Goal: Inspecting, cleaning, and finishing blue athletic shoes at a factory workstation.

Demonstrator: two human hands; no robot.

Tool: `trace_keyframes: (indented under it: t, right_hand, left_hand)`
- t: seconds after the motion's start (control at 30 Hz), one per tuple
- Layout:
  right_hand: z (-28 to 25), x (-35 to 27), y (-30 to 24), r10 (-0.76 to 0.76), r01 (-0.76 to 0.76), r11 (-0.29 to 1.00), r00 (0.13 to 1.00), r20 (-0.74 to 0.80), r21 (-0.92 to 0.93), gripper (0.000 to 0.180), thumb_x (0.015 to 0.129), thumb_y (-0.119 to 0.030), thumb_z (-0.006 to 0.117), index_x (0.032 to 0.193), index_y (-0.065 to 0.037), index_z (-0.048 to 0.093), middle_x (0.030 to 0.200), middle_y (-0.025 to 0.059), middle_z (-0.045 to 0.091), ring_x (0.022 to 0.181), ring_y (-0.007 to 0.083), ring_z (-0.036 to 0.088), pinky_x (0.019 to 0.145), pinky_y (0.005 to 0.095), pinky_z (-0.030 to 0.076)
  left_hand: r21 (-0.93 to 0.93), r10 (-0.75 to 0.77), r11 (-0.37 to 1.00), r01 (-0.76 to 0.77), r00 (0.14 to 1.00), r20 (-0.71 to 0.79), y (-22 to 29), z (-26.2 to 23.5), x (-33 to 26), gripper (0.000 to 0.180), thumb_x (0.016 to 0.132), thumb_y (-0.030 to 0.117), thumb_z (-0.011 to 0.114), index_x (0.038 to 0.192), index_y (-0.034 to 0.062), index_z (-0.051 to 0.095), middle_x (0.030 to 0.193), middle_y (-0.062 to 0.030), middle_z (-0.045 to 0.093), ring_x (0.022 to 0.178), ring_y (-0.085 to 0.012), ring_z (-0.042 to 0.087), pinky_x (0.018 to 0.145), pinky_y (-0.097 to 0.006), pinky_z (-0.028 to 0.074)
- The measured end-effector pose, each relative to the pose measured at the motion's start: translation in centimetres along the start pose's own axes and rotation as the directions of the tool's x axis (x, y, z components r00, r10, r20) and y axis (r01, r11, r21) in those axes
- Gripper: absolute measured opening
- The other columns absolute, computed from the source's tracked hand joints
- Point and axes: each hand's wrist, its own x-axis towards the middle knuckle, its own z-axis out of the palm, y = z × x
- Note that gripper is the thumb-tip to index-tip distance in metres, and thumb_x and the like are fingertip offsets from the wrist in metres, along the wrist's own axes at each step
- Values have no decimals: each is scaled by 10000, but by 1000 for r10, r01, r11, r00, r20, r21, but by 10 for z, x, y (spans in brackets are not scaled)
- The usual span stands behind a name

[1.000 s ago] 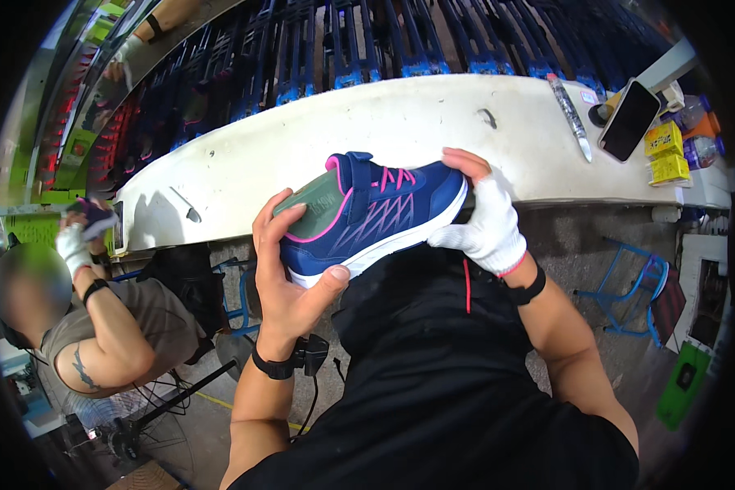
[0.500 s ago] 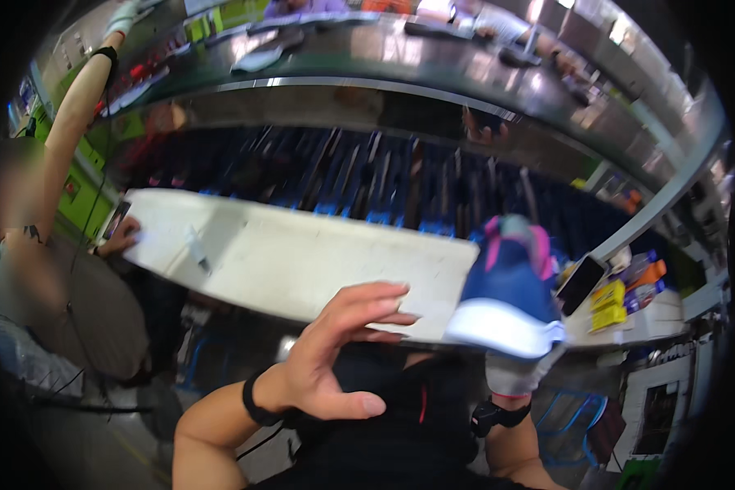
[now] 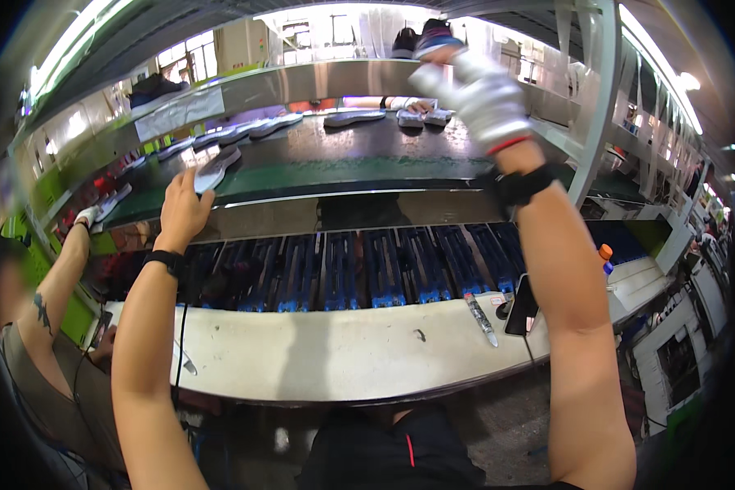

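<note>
Raised since before, right hand holds shoe at top shelf.

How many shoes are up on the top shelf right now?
3 that show: a dark shoe at the left end, a dark shoe near the middle, and the blue-and-pink shoe beside it at the gloved right hand. More may be hidden behind the shelf's edge.

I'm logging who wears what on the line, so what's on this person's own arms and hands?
Left hand is bare, with a black wristband. Right hand wears a white glove with a red cuff edge, above a black wrist strap. Both forearms are sleeveless.
</note>
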Motion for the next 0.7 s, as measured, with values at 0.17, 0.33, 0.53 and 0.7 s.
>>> trace_keyframes:
  t: [0.17,0.33,0.53,0.7]
  right_hand:
    - [89,-61,-8,131,-11,983,739,661,-182,584,995,-598,674,1289,-104,776,1244,211,770,1204,399,712,1082,501,549]
    - [135,-90,6,339,-230,940,699,630,-251,903,929,-765,614,1424,-13,690,1462,258,687,1361,440,644,1183,501,489]
    - [135,-81,4,321,-292,943,669,671,-160,923,890,-748,641,1440,-7,677,1467,265,686,1371,430,647,1176,502,506]
    - [148,-86,3,189,-148,982,743,642,-117,937,914,-807,617,1368,8,697,1399,279,712,1326,444,671,1157,523,514]
  left_hand:
    - [175,-389,920,350,867,311,-28,41,5,360,964,332,662,1089,-2,719,1081,-295,786,1057,-504,738,956,-591,554]
    - [43,-361,928,370,865,348,-31,37,12,290,959,286,651,1028,11,712,1016,-262,791,1026,-481,748,910,-556,560]
    - [125,-421,907,402,862,281,-66,55,20,210,940,220,654,1008,37,732,1002,-251,787,1025,-473,752,898,-531,575]
    - [92,-507,861,500,835,214,-16,41,26,227,968,254,650,1054,74,759,1063,-256,786,1050,-477,756,884,-544,585]
